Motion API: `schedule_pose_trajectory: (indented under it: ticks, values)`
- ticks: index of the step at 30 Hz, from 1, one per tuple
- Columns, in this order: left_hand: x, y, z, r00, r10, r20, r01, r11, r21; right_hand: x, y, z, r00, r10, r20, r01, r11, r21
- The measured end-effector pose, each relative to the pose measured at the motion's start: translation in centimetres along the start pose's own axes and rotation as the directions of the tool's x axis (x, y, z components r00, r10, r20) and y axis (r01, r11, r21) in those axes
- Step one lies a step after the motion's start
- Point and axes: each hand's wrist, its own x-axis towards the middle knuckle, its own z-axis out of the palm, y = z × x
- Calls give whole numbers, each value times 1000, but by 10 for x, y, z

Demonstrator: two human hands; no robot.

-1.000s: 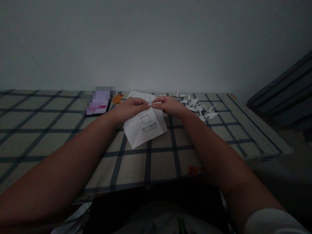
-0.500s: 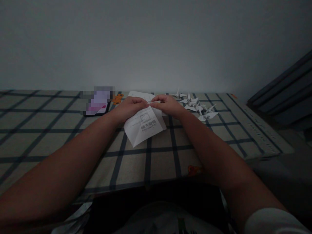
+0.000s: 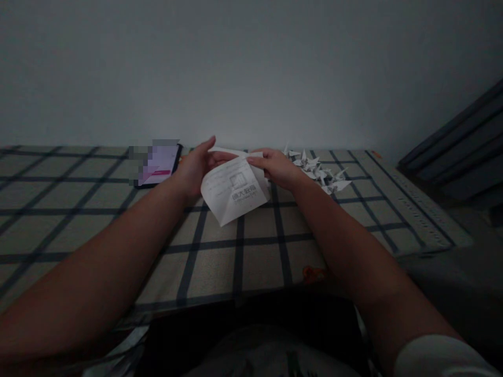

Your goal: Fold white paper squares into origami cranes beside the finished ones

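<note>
A creased white sheet of paper (image 3: 223,196) with printed characters and a small box-shaped print is held up over the table, one corner pointing down toward me. My right hand (image 3: 277,167) pinches its upper right edge between thumb and fingers. At the left edge is my left hand (image 3: 195,166), thumb raised and apart, fingers reaching behind the paper; part of them is hidden. More white paper (image 3: 222,151) shows behind; I cannot tell if it is a separate sheet. Several folded paper cranes (image 3: 314,170) lie in a cluster just right of my right hand.
A phone or tablet (image 3: 167,163) with a lit, partly blurred screen lies left of my left hand. A checked cloth (image 3: 212,256) covers the table, which meets a plain wall (image 3: 251,73) at the back. Dark ridged material (image 3: 463,146) stands at the right.
My left hand has let go its pinch at the paper's top middle and moved left, thumb lifting. The paper's lower corner has risen slightly. My right hand still pinches the paper.
</note>
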Motion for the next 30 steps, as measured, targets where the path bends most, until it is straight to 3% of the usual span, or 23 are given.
schedule_pose_trajectory:
  ticks: [4, 7, 10, 16, 30]
  values:
    - [1, 2, -1, 996, 81, 29, -77, 991, -105, 3, 3, 0, 999, -41, -13, 43, 992, 123]
    - [1, -5, 4, 993, 102, 57, -106, 991, 83, 3, 3, 2, 999, -14, -34, 17, 993, 114]
    - [1, -14, 8, 989, 146, -20, -138, 967, 214, 2, 4, 4, 999, -6, -53, 10, 997, 79]
    - [3, -19, 7, 981, 180, -72, -153, 946, 284, 5, 9, 3, 1000, -3, -17, 5, 995, 101]
    - [6, -21, 6, 938, 304, -167, -209, 880, 427, -1, -3, 11, 997, -56, -61, 47, 989, -140]
